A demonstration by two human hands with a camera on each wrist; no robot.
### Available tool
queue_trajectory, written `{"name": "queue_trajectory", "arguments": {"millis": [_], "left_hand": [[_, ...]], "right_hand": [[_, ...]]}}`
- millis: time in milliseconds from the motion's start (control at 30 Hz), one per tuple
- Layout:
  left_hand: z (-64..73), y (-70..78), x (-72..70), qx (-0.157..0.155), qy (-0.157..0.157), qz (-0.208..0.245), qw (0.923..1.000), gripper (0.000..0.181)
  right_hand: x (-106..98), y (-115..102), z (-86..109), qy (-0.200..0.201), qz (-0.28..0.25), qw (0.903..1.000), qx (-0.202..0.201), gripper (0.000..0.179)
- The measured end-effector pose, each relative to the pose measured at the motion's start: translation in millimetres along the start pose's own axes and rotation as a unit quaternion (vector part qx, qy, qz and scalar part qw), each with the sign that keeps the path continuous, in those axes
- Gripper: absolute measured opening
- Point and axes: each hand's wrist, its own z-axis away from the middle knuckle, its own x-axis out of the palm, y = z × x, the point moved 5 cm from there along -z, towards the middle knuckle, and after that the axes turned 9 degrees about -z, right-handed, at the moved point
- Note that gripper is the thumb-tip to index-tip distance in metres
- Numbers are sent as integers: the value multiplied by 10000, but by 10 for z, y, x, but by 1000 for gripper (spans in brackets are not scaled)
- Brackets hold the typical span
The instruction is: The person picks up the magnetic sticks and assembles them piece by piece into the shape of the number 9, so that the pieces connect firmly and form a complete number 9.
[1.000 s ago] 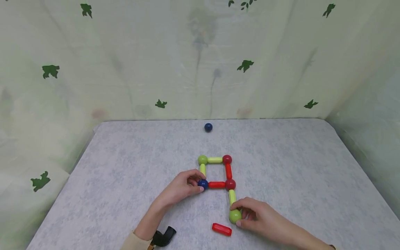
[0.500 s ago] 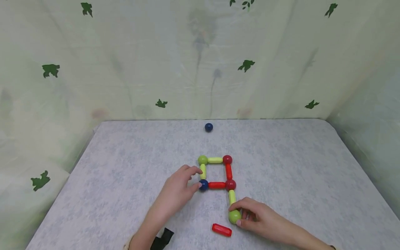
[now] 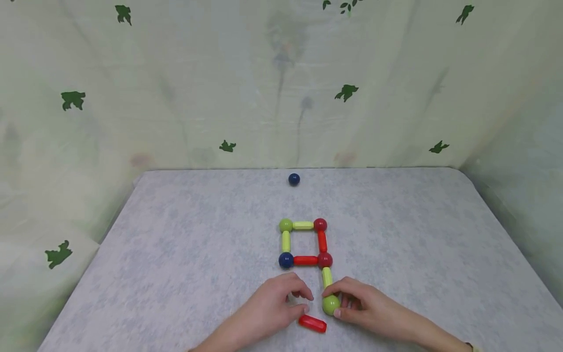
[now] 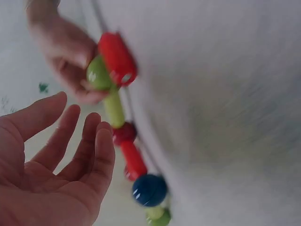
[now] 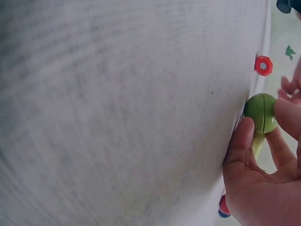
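My right hand (image 3: 367, 305) pinches a green ball (image 3: 331, 305) at the near end of the ball-and-stick shape. A yellow-green stick (image 3: 327, 276) joins that ball to a red ball (image 3: 324, 260), one corner of a small square. The other corners are a blue ball (image 3: 286, 260), a green ball (image 3: 286, 225) and a red ball (image 3: 320, 225), linked by red and yellow-green sticks. My left hand (image 3: 281, 300) holds nothing, its fingers loosely bent just above a loose red stick (image 3: 313, 323). In the left wrist view, this red stick (image 4: 117, 59) overlaps the held green ball.
A second blue ball (image 3: 294, 179) lies alone near the far edge of the grey table (image 3: 198, 220). Behind the table hangs a pale cloth (image 3: 189, 98) with dark green leaf shapes, which also runs along both sides.
My left hand has let go of the blue corner ball and moved toward me, over to the loose red stick. My right hand has kept its pinch on the green ball.
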Motion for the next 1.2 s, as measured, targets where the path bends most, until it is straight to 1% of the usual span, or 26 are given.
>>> {"name": "queue_trajectory", "arguments": {"millis": [67,133,167,233,300,367,400,433,500,633,700,767,900,1133,1200], "left_hand": [[3,-59,109,-90,-280,24,9996,17],[2,-109,214,-164,-604,-120,9980,21],[-1,-128,261,-172,-775,-327,9963,23],[-9,-144,337,-35,-1010,-870,9911,25],[-16,-138,377,217,-1093,-1362,9844,23],[-20,-121,390,508,-1026,-1758,9778,21],[-20,-111,389,601,-974,-1843,9762,19],[-20,-108,384,622,-928,-1850,9764,18],[-18,-116,369,535,-853,-1771,9790,15],[-24,-162,318,65,-669,-1477,9868,12],[-31,-186,292,-123,-569,-1330,9894,12],[-42,-203,274,-242,-485,-1201,9913,13],[-64,-216,256,-359,-424,-1064,9928,15],[-86,-201,256,-277,-324,-938,9947,14],[-87,-203,258,-313,-342,-882,9950,14]], "right_hand": [[1,4,1,-12,-2,10000,-3,31],[1,7,3,-22,-16,10000,-1,31],[2,7,3,-32,-33,10000,1,30],[4,11,5,-47,-67,10000,9,30],[4,10,8,-57,-80,10000,-2,30],[4,8,11,-69,-88,9999,-22,29],[4,7,12,-69,-99,9999,-27,29],[4,5,14,-73,-93,9999,-48,29],[5,1,15,-82,-72,9999,-85,29],[3,0,12,-87,-82,9999,-83,29],[-2,0,11,-85,-109,9999,-58,28],[-3,5,12,-80,-129,9999,-42,28],[-1,14,11,-54,-117,9999,-47,29],[10,27,-5,13,-166,9999,47,30],[14,22,1,23,-104,9999,-10,30]]}}
